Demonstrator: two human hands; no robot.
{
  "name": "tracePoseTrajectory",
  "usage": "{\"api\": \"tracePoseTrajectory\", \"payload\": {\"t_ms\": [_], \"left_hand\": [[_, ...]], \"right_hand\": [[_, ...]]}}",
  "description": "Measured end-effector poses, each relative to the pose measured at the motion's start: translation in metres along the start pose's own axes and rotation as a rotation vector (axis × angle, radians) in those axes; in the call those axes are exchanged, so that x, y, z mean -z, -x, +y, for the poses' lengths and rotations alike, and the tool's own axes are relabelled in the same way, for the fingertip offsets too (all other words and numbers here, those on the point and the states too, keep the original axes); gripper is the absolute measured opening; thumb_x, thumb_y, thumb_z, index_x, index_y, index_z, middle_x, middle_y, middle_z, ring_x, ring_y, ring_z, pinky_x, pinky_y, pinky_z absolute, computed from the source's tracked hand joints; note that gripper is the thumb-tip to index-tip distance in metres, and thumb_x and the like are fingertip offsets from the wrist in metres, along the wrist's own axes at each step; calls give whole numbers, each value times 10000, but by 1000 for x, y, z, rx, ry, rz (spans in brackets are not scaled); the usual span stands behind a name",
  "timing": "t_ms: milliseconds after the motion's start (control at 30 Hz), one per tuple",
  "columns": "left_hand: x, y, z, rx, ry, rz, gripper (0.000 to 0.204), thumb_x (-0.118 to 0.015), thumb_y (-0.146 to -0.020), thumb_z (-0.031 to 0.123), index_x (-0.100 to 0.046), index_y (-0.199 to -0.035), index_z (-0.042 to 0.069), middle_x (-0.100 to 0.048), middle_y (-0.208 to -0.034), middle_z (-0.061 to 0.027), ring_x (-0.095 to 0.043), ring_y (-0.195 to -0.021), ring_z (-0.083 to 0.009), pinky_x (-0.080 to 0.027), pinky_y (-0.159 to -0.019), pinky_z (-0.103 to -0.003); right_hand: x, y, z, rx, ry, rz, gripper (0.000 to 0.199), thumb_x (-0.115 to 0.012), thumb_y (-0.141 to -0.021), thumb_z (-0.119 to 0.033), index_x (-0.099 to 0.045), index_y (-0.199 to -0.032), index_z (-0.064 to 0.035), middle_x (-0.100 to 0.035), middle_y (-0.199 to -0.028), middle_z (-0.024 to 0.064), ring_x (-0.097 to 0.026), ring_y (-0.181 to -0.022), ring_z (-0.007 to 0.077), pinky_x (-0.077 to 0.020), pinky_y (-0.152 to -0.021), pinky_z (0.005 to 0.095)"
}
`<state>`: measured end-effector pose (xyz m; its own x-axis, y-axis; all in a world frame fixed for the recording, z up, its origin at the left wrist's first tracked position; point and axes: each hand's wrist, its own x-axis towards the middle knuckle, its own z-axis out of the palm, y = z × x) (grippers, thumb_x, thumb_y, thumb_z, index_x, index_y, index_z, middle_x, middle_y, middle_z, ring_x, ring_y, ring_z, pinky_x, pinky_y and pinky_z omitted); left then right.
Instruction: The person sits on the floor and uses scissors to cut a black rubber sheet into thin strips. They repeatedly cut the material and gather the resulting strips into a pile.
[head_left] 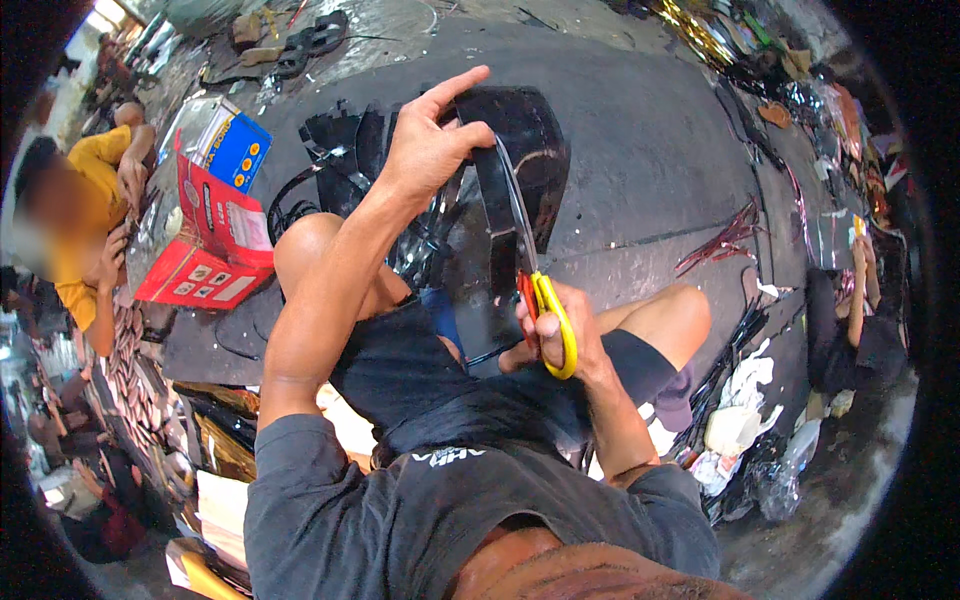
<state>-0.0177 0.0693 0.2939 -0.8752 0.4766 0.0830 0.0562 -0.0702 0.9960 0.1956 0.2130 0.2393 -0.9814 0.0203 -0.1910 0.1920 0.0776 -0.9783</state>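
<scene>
My right hand is closed around the yellow and red handles of a pair of scissors. Their long metal blades point up and away, along the edge of a glossy black strip. Higher up, my left hand pinches the far end of that strip, with the index finger stretched outward. Just beyond the blades lies a wider black sheet with a rounded corner. More black pieces and thin shiny offcuts lie beyond my left forearm, in part hidden by it.
An open red carton with a blue panel stands at my left, near a person in a yellow shirt. Reddish strips and white plastic scraps lie on the right. Another person's arm shows at far right.
</scene>
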Motion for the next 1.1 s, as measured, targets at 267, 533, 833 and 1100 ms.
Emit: {"api": "tracePoseTrajectory", "payload": {"t_ms": [267,533,833,1100], "left_hand": [[-14,21,6,-232,47,-109,714,-644,-705,-89,-509,-1391,56,-573,-1187,-20,-600,-994,-96,-501,-901,-235],[-18,24,10,-203,104,-150,790,-646,-700,-106,-439,-1443,68,-595,-1149,-9,-605,-979,-90,-509,-852,-216],[-20,27,5,-139,103,-211,866,-647,-688,-119,-352,-1485,46,-499,-1370,-50,-603,-1041,-109,-514,-860,-221],[-22,24,6,-171,64,-192,918,-655,-662,-118,-326,-1500,64,-503,-1361,-61,-578,-1105,-118,-519,-868,-241]], "right_hand": [[-7,-22,-7,144,32,-10,673,-636,-786,-667,-538,-895,-10,-536,-692,66,-542,-631,185,-454,-584,363],[-4,-18,-4,117,78,-30,816,-501,-777,-814,-528,-863,-3,-519,-689,59,-536,-607,201,-442,-558,355],[-8,-19,5,199,99,-3,605,-558,-877,-625,-541,-875,-21,-518,-688,61,-540,-605,189,-446,-561,330],[-5,-18,9,92,-109,-7,894,-535,-639,-885,-548,-874,-22,-490,-645,3,-503,-541,101,-427,-483,249]]}}
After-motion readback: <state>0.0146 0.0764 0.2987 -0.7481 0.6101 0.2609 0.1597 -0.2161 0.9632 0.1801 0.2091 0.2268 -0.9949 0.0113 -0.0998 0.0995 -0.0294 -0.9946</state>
